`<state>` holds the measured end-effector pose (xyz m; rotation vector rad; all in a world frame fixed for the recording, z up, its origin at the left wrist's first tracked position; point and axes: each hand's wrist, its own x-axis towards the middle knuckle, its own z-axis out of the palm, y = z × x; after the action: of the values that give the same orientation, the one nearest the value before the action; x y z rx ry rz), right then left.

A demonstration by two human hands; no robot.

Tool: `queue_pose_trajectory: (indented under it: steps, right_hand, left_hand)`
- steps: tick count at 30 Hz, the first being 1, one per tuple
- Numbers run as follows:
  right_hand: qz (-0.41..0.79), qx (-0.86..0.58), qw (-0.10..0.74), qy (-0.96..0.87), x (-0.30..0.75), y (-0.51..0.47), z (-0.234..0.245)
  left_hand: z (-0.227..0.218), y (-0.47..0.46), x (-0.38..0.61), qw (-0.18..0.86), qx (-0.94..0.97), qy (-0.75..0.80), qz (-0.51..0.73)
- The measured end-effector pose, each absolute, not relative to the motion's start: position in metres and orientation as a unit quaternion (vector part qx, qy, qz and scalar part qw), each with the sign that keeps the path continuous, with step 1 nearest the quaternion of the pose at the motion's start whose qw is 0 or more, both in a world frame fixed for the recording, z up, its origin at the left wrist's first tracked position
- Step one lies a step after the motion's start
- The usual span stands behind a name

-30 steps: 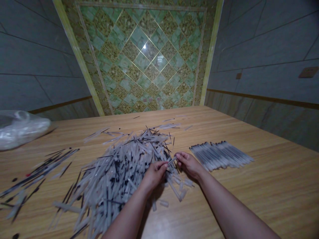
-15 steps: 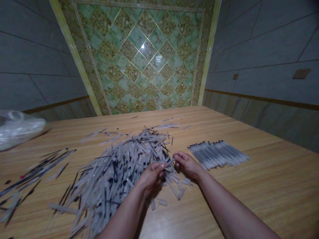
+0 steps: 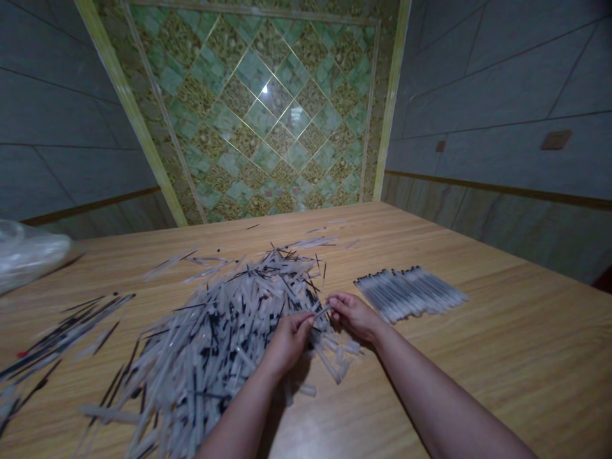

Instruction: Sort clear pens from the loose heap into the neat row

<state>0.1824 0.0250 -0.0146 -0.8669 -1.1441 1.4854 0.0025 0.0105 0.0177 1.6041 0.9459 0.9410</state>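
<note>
Between my two hands is a slim, translucent pen part [image 3: 322, 312], held lengthwise over the right edge of a large pile. My left hand [image 3: 293, 338] is closed on its near left end. At the far right end, the fingers of my right hand [image 3: 351, 314] pinch it. Small black details are too blurred to make out. The pile of pen parts [image 3: 215, 344], clear tubes mixed with thin black sticks, spreads beneath and left of my left hand. Short clear caps [image 3: 340, 363] lie below my hands. To the right, assembled-looking pens [image 3: 411, 293] lie side by side in a row.
Loose black sticks and tubes [image 3: 71, 331] are scattered at the left. A clear plastic bag [image 3: 31, 255] sits at the table's far left edge. More loose tubes [image 3: 310, 242] lie behind the pile. The wooden table [image 3: 502, 357] meets a tiled wall [image 3: 272, 127] at the back.
The whole view has shifted slightly. My left hand has turned so its back shows more, with the fingers drawn in. Both hands still hold the pen part.
</note>
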Motion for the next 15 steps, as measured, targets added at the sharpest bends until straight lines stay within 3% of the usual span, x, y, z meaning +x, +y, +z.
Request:
queue_pose_trajectory:
  steps: [5,11,15]
  right_hand:
    - [0.593,-0.375,0.543,-0.461,0.181,0.025,-0.001]
    - [0.534,-0.416,0.594,-0.435,0.212,0.024,0.027]
    - [0.415,-0.477,0.677,-0.377,0.259,0.023,0.03]
  left_hand:
    - [0.016,0.016,0.001,0.571,0.588,0.442,0.365]
    - [0.019,0.025,-0.003,0.454,0.537,0.491,0.514]
    - [0.022,0.026,-0.006,0.419,0.518,0.505,0.55]
